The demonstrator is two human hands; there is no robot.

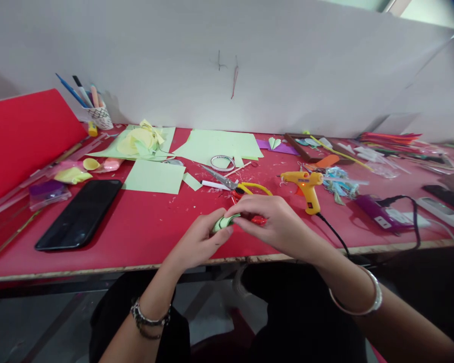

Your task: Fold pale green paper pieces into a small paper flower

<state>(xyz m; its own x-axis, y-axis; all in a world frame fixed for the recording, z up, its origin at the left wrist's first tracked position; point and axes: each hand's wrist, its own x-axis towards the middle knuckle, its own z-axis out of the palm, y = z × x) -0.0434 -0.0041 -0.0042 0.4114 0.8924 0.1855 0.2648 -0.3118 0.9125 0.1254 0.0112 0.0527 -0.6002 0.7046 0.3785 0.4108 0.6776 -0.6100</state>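
Near the front edge of the red table, both my hands grip a small piece of rolled green paper (223, 222). My left hand (200, 234) pinches it from the left between thumb and fingers. From the right, my right hand (274, 217) holds its other end with thumb and fingertips. Just beyond my hands lie scissors (254, 188) with yellow and red handles, blades pointing to the far left. A white pen (215, 185) rests beside the blades. A roll of tape (222, 162) sits on a pale green sheet (200, 143) farther back.
A black phone (81, 214) lies at the left, near a cut green sheet (155, 176). To the right stands a yellow glue gun (306, 186), its cord running over the table edge. A purple power box (380, 214) and a pen cup (101, 117) are also on the table.
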